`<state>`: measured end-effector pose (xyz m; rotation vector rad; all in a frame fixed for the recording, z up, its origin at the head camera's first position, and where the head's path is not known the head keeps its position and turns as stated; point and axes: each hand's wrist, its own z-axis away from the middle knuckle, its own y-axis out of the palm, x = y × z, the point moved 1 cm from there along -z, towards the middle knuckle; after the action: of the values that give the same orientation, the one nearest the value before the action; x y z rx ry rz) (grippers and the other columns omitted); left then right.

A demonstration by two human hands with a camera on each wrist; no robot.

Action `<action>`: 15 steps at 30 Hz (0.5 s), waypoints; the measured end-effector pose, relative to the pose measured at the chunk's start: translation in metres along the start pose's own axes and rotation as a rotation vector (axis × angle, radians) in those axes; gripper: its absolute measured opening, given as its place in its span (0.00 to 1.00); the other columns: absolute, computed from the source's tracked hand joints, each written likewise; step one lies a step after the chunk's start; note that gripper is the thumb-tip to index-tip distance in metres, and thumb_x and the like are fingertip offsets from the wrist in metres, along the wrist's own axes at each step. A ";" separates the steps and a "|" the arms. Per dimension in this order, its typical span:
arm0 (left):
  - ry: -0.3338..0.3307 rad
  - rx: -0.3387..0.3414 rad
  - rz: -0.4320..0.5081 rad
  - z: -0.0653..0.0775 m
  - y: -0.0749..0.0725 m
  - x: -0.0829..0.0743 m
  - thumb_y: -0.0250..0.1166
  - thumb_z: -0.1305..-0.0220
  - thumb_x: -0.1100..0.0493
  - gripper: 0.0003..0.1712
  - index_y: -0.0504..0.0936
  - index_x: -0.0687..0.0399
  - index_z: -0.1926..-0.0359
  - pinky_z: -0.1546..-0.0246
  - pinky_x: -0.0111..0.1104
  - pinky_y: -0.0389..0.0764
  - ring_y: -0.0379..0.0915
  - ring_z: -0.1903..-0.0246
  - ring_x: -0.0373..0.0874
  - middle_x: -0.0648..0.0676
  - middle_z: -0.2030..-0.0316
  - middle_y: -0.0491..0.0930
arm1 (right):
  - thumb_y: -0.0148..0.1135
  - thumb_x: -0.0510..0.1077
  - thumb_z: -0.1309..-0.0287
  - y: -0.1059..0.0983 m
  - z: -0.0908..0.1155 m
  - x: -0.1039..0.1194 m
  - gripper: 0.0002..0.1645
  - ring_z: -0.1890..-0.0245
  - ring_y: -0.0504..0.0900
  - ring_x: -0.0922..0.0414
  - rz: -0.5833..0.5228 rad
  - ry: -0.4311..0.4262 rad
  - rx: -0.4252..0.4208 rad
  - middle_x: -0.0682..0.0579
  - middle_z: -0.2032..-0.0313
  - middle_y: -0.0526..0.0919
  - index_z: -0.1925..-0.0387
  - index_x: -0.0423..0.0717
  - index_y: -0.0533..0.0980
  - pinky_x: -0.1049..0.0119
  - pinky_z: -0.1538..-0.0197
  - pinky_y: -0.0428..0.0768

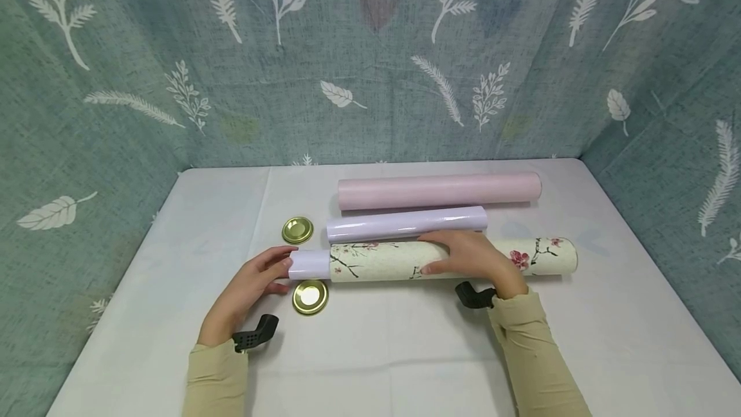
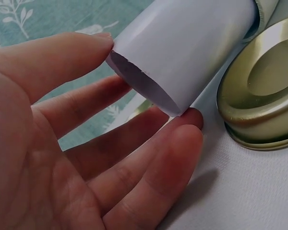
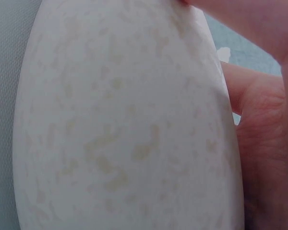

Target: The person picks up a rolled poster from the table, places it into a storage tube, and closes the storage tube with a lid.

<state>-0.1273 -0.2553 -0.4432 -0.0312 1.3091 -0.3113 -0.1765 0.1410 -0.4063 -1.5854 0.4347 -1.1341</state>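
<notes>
A cream tube printed with plum blossom (image 1: 382, 261) lies across the middle of the table. From its left end sticks a narrower pale lavender paper tube (image 1: 309, 265), whose hollow end (image 2: 146, 86) faces my palm in the left wrist view. My left hand (image 1: 251, 288) holds that end, thumb at the upper rim and fingertips along the far and lower side. Over the middle of the blossom tube, my right hand (image 1: 466, 255) grips it from above with thumb and fingers on either side. Its cream surface (image 3: 129, 120) fills most of the right wrist view.
Just behind lies a glossy lavender roll (image 1: 408, 222), and a longer pink roll (image 1: 440, 191) lies beyond it. One gold jar lid (image 1: 298, 230) rests behind the lavender tube's end, another gold lid (image 1: 310, 296) in front. A patterned curtain (image 1: 370, 82) hangs at the table's back edge.
</notes>
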 end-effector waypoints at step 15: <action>0.045 0.054 0.004 -0.001 0.003 -0.003 0.60 0.42 0.48 0.30 0.65 0.52 0.41 0.62 0.39 0.77 0.70 0.57 0.51 0.60 0.45 0.65 | 0.60 0.73 0.62 -0.001 0.000 0.000 0.41 0.51 0.73 0.57 0.009 -0.005 -0.006 0.64 0.50 0.74 0.45 0.62 0.70 0.57 0.52 0.71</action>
<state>-0.1281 -0.2514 -0.4411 0.0244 1.3443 -0.3455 -0.1769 0.1410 -0.4058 -1.5899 0.4418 -1.1229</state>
